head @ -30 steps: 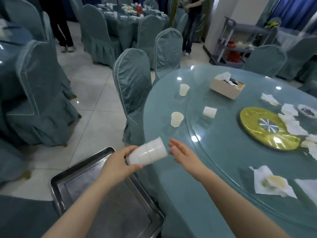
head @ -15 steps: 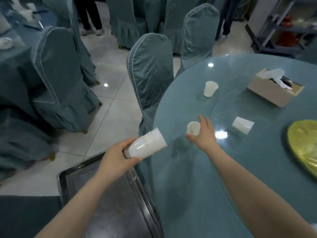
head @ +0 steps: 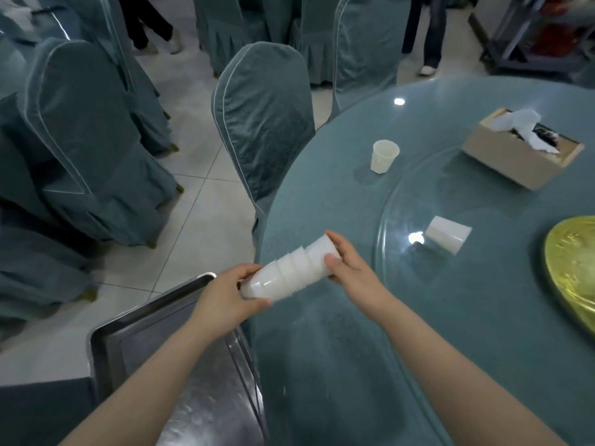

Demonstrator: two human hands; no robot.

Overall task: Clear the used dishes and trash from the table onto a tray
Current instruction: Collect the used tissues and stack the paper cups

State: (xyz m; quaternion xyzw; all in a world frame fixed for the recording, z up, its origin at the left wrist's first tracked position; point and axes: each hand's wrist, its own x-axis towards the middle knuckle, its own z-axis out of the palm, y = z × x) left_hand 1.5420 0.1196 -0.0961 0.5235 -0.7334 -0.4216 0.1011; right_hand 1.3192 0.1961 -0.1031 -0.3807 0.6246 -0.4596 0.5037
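Observation:
My left hand [head: 225, 294] grips the base end of a stack of white plastic cups [head: 286, 272] held tilted over the table's near edge. My right hand [head: 349, 265] holds the top cup at the stack's open end, fingers curled round it. A metal tray [head: 135, 329] sits below my left arm, beside the round teal table [head: 418, 317]. One white cup [head: 383, 160] stands upright further out on the table. Another white cup [head: 448, 234] lies on its side on the glass turntable.
A cardboard tissue box [head: 518, 156] with crumpled paper stands at the far right. A gold disc [head: 576, 268] marks the turntable's middle. Covered chairs [head: 264, 123] press against the table edge and fill the left. People's legs [head: 425, 33] stand at the back.
My right hand picked up the near upright cup from the table and brought it back onto the open end of the stack in my left hand. The camera tilted down.

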